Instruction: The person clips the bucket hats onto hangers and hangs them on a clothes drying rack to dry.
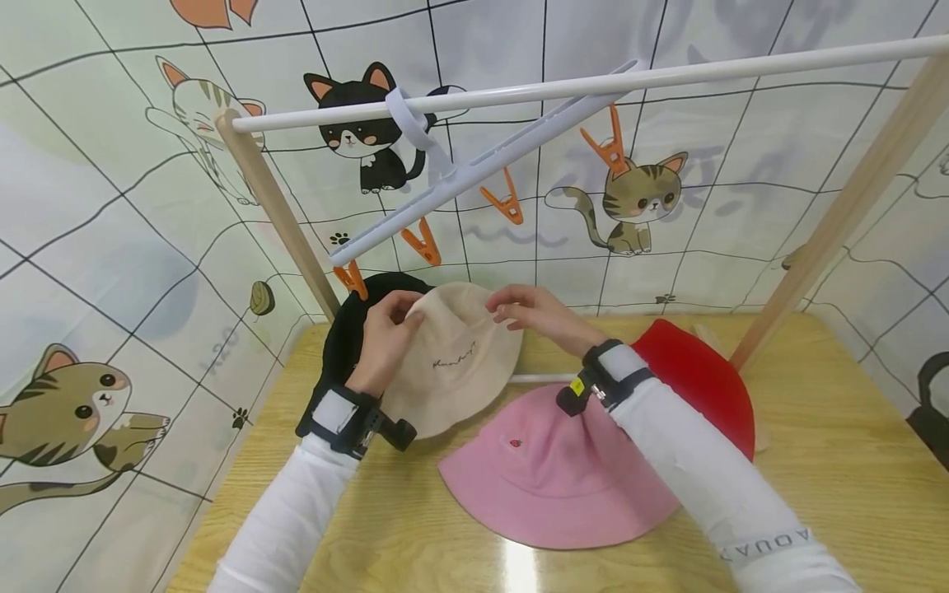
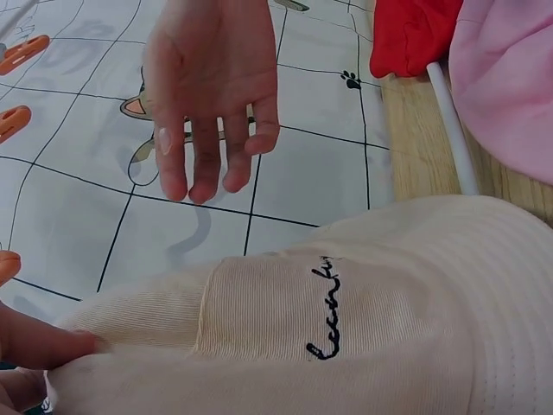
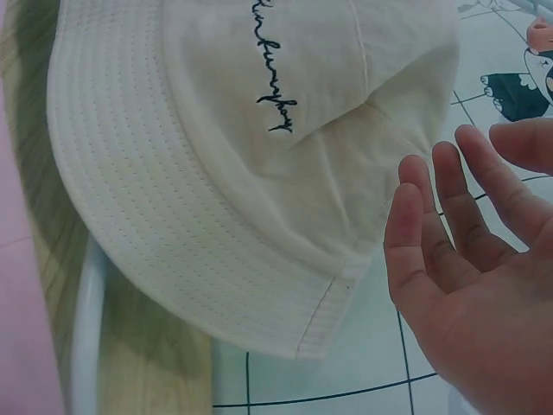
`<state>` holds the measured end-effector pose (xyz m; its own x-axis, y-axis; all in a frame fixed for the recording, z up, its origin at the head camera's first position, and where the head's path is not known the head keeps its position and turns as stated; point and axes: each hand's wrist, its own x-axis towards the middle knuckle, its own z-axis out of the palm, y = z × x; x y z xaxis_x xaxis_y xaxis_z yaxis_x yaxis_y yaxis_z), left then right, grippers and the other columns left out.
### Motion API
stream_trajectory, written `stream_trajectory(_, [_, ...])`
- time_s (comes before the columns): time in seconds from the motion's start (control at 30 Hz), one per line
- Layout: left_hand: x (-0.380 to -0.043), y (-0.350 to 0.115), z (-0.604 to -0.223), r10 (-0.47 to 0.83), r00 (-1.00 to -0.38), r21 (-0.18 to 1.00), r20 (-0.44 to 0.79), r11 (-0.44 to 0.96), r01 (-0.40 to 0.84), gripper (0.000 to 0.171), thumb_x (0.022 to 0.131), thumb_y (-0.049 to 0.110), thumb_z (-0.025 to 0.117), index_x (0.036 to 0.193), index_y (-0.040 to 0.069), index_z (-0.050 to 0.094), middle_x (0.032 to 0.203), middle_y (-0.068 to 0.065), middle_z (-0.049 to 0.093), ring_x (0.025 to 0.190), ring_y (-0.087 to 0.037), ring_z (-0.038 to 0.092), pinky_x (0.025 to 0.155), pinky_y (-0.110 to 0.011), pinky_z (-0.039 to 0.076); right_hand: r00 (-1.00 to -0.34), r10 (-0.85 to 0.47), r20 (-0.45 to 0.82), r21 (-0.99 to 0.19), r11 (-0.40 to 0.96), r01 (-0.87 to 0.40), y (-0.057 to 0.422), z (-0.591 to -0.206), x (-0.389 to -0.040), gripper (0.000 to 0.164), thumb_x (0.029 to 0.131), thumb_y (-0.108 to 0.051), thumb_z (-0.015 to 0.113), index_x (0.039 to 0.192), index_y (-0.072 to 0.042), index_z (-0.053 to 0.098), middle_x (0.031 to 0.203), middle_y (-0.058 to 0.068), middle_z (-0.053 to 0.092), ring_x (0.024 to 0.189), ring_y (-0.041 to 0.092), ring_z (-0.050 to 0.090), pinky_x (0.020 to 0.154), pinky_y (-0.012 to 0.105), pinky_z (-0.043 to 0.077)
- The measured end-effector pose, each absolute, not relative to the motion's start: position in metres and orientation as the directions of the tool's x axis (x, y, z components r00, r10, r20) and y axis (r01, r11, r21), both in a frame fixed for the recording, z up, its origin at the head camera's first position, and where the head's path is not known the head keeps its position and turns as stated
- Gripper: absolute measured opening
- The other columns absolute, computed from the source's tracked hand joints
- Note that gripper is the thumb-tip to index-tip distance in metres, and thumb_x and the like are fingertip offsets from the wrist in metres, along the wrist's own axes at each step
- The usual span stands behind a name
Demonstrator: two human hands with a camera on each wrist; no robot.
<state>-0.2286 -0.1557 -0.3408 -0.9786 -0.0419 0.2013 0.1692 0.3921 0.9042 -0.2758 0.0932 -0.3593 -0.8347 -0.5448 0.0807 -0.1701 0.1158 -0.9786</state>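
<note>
The cream hat [image 1: 461, 377] bears black script [image 1: 455, 356]; the clips [image 1: 613, 156] are orange.

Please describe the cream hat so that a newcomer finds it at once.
Follow the white rail to the tilted hanger with orange clips. Below it, the person's left hand pinches the cream hat. Dark cursive lettering on pale fabric sets it apart from the black hat, pink hat and red hat.

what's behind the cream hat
A black hat pokes out past the cream hat at the upper left; the rest is hidden, mostly by the cream hat and left hand.
</note>
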Motion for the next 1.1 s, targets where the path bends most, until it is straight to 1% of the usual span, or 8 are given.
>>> stream_trajectory(0.17, [-0.23, -0.154, -0.337, -0.035, -0.975, 0.907, 0.219, 0.376, 0.191, 0.023, 0.095, 0.004, 0.056, 0.117, 0.001, 0.062, 0.105, -0.017, 0.062, 0.089, -0.026, 0.054, 0.075, -0.028, 0.044, -0.83, -0.548, 0.104, -0.968, 0.136, -0.211, 0.088, -0.35, -0.279, 0.028, 0.098, -0.006, 0.049, 0.122, 0.008, 0.055, 0.126, 0.027, 0.053, 0.11, 0.031, 0.055, 0.093, 0.045, 0.045])
stream_trajectory(0.3, [-0.231, -0.152, -0.334, -0.029, -0.972, 0.909, 0.233, 0.36, 0.208, 0.023, 0.095, 0.004, 0.057, 0.117, -0.001, 0.062, 0.105, -0.018, 0.062, 0.089, -0.025, 0.054, 0.075, -0.027, 0.043, -0.821, -0.559, 0.114, -0.964, 0.139, -0.229, 0.085, -0.343, -0.28, 0.029, 0.098, -0.007, 0.05, 0.123, 0.008, 0.054, 0.127, 0.027, 0.053, 0.111, 0.032, 0.055, 0.092, 0.043, 0.046])
stream_trajectory(0.47, [-0.232, -0.153, -0.329, -0.012, -0.971, 0.912, 0.239, 0.346, 0.22, 0.023, 0.095, 0.003, 0.057, 0.117, -0.001, 0.063, 0.105, -0.017, 0.063, 0.089, -0.022, 0.054, 0.074, -0.026, 0.044, -0.819, -0.563, 0.115, -0.96, 0.15, -0.238, 0.081, -0.334, -0.281, 0.03, 0.098, -0.008, 0.052, 0.124, 0.006, 0.055, 0.128, 0.022, 0.055, 0.113, 0.033, 0.055, 0.093, 0.043, 0.046])
stream_trajectory(0.67, [-0.233, -0.154, -0.323, 0.02, -0.966, 0.901, 0.259, 0.354, 0.249, 0.022, 0.094, 0.002, 0.059, 0.114, -0.002, 0.065, 0.104, -0.016, 0.063, 0.088, -0.022, 0.054, 0.074, -0.026, 0.044, -0.829, -0.548, 0.111, -0.95, 0.186, -0.25, 0.074, -0.321, -0.282, 0.027, 0.098, -0.008, 0.052, 0.123, 0.002, 0.058, 0.123, 0.014, 0.059, 0.109, 0.026, 0.057, 0.091, 0.04, 0.047])
stream_trajectory(0.77, [-0.233, -0.153, -0.321, 0.031, -0.967, 0.904, 0.255, 0.347, 0.249, 0.021, 0.094, 0.003, 0.059, 0.113, -0.001, 0.066, 0.103, -0.015, 0.063, 0.088, -0.022, 0.053, 0.074, -0.027, 0.045, -0.825, -0.549, 0.134, -0.938, 0.197, -0.284, 0.069, -0.314, -0.283, 0.027, 0.098, -0.008, 0.051, 0.122, 0.002, 0.058, 0.122, 0.013, 0.06, 0.109, 0.024, 0.057, 0.089, 0.038, 0.048])
stream_trajectory(0.93, [-0.235, -0.153, -0.319, 0.041, -0.968, 0.908, 0.249, 0.339, 0.247, 0.02, 0.093, 0.003, 0.06, 0.111, 0.0, 0.068, 0.101, -0.014, 0.065, 0.086, -0.022, 0.055, 0.074, -0.027, 0.045, -0.831, -0.527, 0.178, -0.931, 0.183, -0.316, 0.059, -0.301, -0.284, 0.028, 0.1, -0.008, 0.049, 0.124, 0.004, 0.056, 0.123, 0.015, 0.058, 0.11, 0.026, 0.056, 0.089, 0.037, 0.049])
stream_trajectory(1.0, [-0.236, -0.153, -0.318, 0.044, -0.967, 0.908, 0.249, 0.338, 0.249, 0.02, 0.093, 0.004, 0.061, 0.111, -0.001, 0.068, 0.1, -0.014, 0.065, 0.085, -0.021, 0.055, 0.073, -0.026, 0.046, -0.836, -0.51, 0.201, -0.928, 0.174, -0.329, 0.055, -0.295, -0.284, 0.029, 0.1, -0.009, 0.048, 0.125, 0.004, 0.056, 0.123, 0.014, 0.058, 0.112, 0.025, 0.055, 0.089, 0.036, 0.049])
stream_trajectory(1.1, [-0.237, -0.152, -0.316, 0.053, -0.965, 0.904, 0.257, 0.338, 0.26, 0.02, 0.093, 0.004, 0.061, 0.11, -0.001, 0.069, 0.099, -0.014, 0.066, 0.084, -0.02, 0.055, 0.072, -0.026, 0.046, -0.842, -0.488, 0.229, -0.922, 0.17, -0.349, 0.047, -0.285, -0.284, 0.03, 0.101, -0.012, 0.048, 0.128, 0.0, 0.055, 0.126, 0.014, 0.056, 0.113, 0.023, 0.054, 0.09, 0.033, 0.049])
